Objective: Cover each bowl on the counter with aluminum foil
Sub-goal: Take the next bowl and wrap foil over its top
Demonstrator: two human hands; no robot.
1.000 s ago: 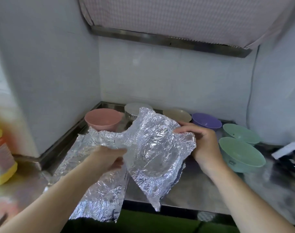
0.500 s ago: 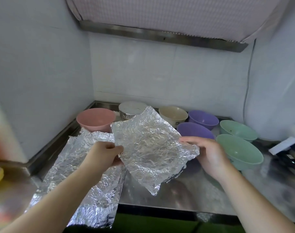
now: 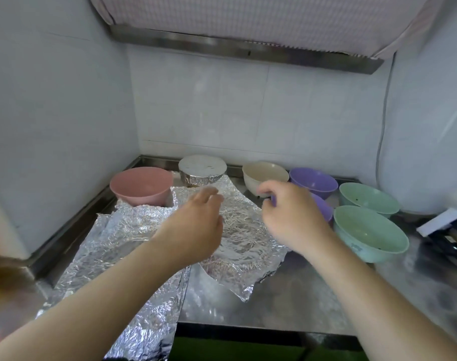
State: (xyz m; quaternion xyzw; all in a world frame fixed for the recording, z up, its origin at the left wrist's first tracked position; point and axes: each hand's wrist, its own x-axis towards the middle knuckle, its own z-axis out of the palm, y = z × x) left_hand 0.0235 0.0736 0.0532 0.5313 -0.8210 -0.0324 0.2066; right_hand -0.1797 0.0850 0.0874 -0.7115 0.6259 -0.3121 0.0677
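I see crinkled silver aluminium foil sheet [image 3: 244, 238], round pink plastic bowl [image 3: 141, 186], cream bowl [image 3: 263, 175], purple bowl [image 3: 313, 179], mint-green bowl [image 3: 370, 231].

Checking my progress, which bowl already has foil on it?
The bowl at the back, between the pink bowl and the cream bowl; the other bowls sit uncovered.

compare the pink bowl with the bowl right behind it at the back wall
The pink bowl is open on top, with no foil on it; the back bowl is covered, with foil flat over its mouth and crimped down its sides. The pink bowl's colour shows plainly; the back bowl's is hidden by its wrap. Both stand upright on the counter.
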